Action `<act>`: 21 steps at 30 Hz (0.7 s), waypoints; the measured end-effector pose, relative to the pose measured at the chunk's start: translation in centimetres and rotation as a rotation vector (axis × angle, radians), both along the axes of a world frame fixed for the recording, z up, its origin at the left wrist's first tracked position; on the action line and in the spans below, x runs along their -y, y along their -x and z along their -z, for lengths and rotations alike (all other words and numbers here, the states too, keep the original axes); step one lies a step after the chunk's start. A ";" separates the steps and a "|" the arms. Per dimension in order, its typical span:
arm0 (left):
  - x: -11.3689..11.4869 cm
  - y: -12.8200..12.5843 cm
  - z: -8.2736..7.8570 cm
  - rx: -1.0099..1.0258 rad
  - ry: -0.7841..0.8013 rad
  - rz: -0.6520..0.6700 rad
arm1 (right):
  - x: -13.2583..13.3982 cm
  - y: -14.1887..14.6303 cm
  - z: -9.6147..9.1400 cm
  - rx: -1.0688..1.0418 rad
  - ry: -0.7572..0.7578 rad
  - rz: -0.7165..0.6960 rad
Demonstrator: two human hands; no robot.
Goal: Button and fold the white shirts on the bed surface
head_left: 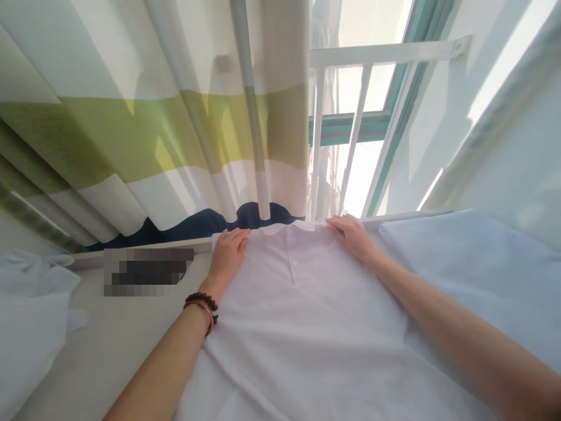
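Note:
A white collared shirt [302, 321] with a short button placket is spread out in front of me, collar at the far end. My left hand [228, 251] lies palm down on its left shoulder, fingers stretched toward the far edge. On the opposite shoulder rests my right hand [350, 234], its fingers lying flat along the cloth's edge. Dark beaded bracelets [202, 307] circle my left wrist. The shirt's lower end runs out of view at the bottom.
On the pale surface [127, 345] at left, a dark blurred-out object [149, 272] lies near white fabric [35, 321]. A folded pale-blue cloth [486, 263] sits at right. Beyond the far ledge hang a striped curtain [153, 134] and a white railing [385, 54] before a window.

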State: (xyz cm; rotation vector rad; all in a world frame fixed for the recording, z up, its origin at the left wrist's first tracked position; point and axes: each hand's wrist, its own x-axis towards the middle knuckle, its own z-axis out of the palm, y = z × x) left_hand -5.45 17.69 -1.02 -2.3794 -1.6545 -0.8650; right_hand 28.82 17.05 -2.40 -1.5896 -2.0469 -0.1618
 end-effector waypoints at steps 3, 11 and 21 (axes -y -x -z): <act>-0.8 1.2 -1.0 0.045 0.025 0.012 | -0.2 -0.8 -0.9 -0.031 0.004 -0.048; -2.7 2.3 -4.5 0.016 0.068 -0.050 | -1.4 -0.8 -4.8 -0.027 0.002 0.040; 1.5 -2.5 -4.7 -0.222 0.022 -0.082 | 2.7 4.5 -4.6 0.072 0.114 0.063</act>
